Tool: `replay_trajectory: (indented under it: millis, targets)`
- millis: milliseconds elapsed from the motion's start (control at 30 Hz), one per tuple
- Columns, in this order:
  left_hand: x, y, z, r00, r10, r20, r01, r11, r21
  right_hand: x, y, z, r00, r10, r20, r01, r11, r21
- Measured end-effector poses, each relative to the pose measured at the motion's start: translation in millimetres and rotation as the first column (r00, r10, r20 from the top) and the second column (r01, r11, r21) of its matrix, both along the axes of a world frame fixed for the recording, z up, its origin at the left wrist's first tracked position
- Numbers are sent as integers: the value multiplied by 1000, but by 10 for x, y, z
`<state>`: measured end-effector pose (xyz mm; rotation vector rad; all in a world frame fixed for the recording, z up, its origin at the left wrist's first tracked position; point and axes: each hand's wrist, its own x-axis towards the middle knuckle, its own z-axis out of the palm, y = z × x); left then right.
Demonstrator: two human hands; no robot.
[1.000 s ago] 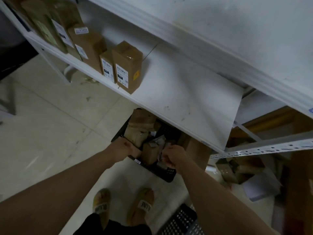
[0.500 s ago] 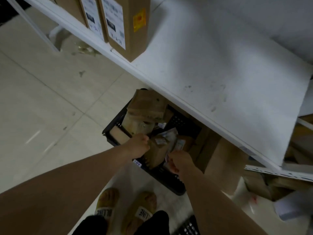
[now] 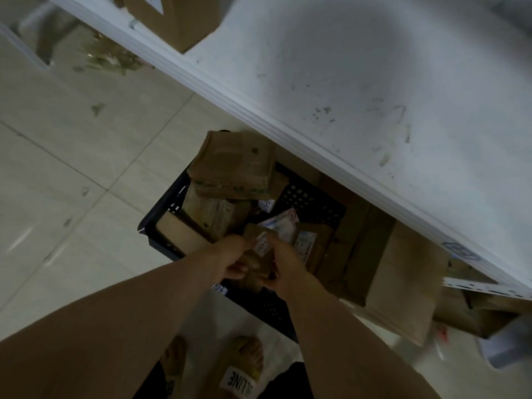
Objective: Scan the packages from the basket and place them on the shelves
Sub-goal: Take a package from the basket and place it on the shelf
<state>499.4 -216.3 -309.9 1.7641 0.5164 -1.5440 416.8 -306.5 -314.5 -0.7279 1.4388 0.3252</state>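
A black plastic basket [image 3: 169, 203] stands on the floor, partly under the white shelf [image 3: 359, 90]. It holds several brown cardboard packages; the largest [image 3: 236, 165] lies on top at the far side. My left hand [image 3: 233, 259] and my right hand [image 3: 283, 264] both grip a small brown package with a white label [image 3: 259, 254] at the basket's near edge. One brown box [image 3: 178, 21] stands on the shelf at the top left. No scanner is visible.
Tall cardboard boxes [image 3: 403, 280] lean beside the basket on the right, under the shelf. The tiled floor [image 3: 72, 168] stretches to the left. My sandalled feet [image 3: 241, 370] stand just in front of the basket.
The view has dropped closer to the basket. My hands have come together from the basket's rim onto the small labelled package and now hold it between them.
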Motion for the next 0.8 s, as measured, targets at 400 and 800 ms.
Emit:
replay_trajectory:
  millis: [400, 800]
  targets:
    - [-278, 268, 2013, 957, 276, 89, -271, 961, -61, -260, 131, 2078, 986, -163, 39, 162, 986, 30]
    - [43, 978, 4398, 995, 39, -96, -93, 751, -654, -397, 429, 4494, 919, -28, 394, 35, 999, -9]
